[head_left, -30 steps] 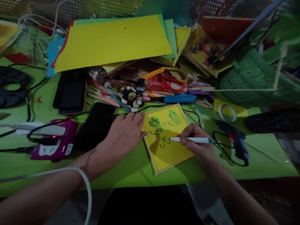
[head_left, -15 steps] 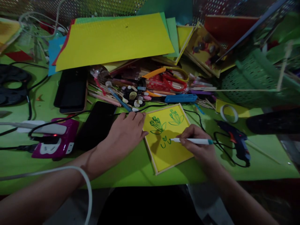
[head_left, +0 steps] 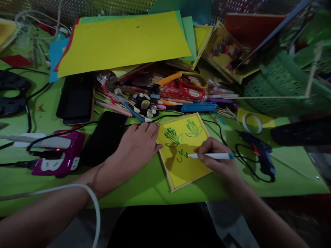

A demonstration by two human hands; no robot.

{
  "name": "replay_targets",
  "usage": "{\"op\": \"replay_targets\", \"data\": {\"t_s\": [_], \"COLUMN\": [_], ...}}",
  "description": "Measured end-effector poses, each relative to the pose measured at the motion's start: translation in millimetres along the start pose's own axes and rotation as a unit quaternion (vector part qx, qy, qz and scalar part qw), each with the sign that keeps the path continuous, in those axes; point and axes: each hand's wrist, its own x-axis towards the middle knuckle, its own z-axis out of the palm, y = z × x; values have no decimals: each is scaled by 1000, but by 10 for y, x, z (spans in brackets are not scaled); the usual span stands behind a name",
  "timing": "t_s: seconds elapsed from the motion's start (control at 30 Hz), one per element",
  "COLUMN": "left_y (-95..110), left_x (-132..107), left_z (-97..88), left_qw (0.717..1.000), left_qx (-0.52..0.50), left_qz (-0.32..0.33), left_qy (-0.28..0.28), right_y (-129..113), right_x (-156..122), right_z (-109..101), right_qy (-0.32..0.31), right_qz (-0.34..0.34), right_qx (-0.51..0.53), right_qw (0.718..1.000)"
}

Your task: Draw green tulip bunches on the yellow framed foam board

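Observation:
A yellow card with a thin wooden stick frame (head_left: 190,174) lies tilted on the green table. Two green flower bunches are drawn across its upper part, with small green curves below them. My right hand (head_left: 219,158) grips a white marker with a teal end (head_left: 213,156), its tip on the card beside those curves. At the card's left edge, my left hand (head_left: 141,143) lies flat, fingers extended and thumb against the frame. A black phone-like slab (head_left: 103,141) is partly covered by my left wrist.
Right of the card sits a glue gun (head_left: 258,151) with its cord, near a tape roll (head_left: 252,123). Behind are scissors (head_left: 191,89), a blue cutter (head_left: 198,107), sticks and yellow sheets (head_left: 124,44). A green basket (head_left: 281,86) stands right, a purple power strip (head_left: 63,155) left.
The marker tip has added a little to the small green curve on the right. My left hand stays at the card's edge. The whole view has shifted slightly.

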Motion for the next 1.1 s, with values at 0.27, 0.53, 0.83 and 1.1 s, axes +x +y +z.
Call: {"op": "replay_targets", "data": {"t_s": [0.27, 0.53, 0.83, 1.1], "left_y": [1, 3, 0, -4], "left_x": [0, -5, -7, -7], "left_z": [1, 22, 29, 23], "left_qw": [1000, 1000, 1000, 1000], "left_qx": [-3, -3, -3, -4], "left_qz": [0, 4, 5, 3], "left_qy": [-3, 9, 16, 11], "right_y": [1, 48, 69, 41], "right_x": [-6, 0, -12, 4], "right_z": [-12, -13, -13, -3], "right_qy": [-15, -8, -27, -12], "right_qz": [-2, -6, -5, -18], "right_qx": [-5, 17, -13, 2], "right_qw": [1000, 1000, 1000, 1000]}}
